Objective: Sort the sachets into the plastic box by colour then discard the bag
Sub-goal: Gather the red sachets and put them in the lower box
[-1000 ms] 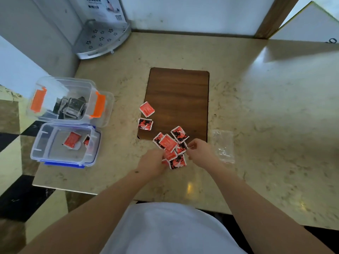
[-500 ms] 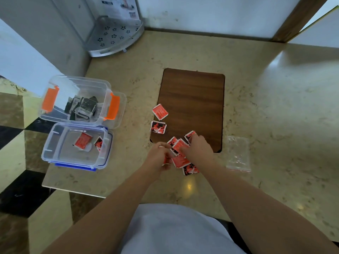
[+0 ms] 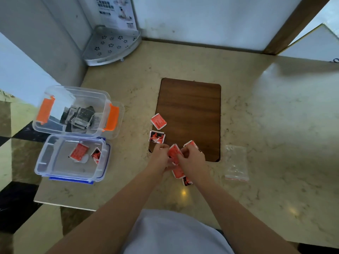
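Single head-worn wide-angle view, looking steeply down and forward onto worktop (image 3: 256, 125); near, forearms entering from bottom edge; wall corner at top.

We see both hands, left (image 3: 160, 158) and right (image 3: 192, 159), gathering red sachets (image 3: 174, 153) at the board's (image 3: 190, 114) near edge; the bag (image 3: 236, 163) lies beside it.
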